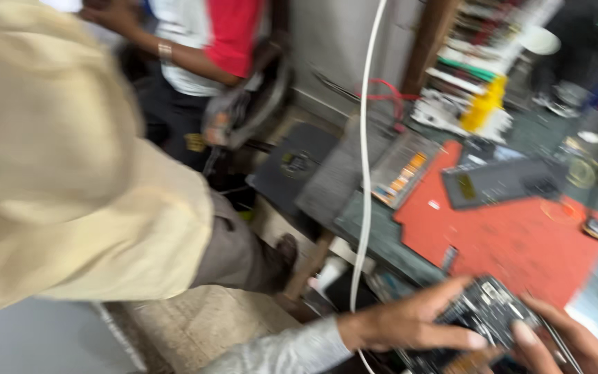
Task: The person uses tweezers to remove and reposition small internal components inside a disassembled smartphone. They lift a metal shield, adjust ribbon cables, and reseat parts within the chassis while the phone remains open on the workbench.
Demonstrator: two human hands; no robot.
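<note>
A: Left hand [410, 322]?
B: Low in the frame, grey sleeve [278, 353] behind it. Fingers spread, thumb and forefinger pinching the near edge of a dark circuit board [487, 313].
A: Right hand [562, 343]?
B: Bottom right corner, partly cut off by the frame. Thumb pressed on the board's other edge, fingers curled beneath. A thin metal tool [560, 346], perhaps tweezers, lying along those fingers; too blurred to name for sure.
A: Board's place?
B: Gripped between both hands, at the front edge of the red mat [513, 239], seemingly lifted just off it, though hard to tell through the blur.
A: On the mat?
B: A dark flat device [503, 181] near the back corner. Beside the mat's left edge, a clear compartment box [399, 170] with orange bits inside.
A: Anything across the view?
B: A white cable [365, 159] hanging top to bottom, passing left of the box and ending close to the left wrist.
A: Others nearby?
B: On the left, very close, someone in a cream shirt [57, 159] and brown trousers [233, 253]. Further back, another person in a red and white top [209, 41], a bracelet on one wrist. Everything smeared by motion.
</note>
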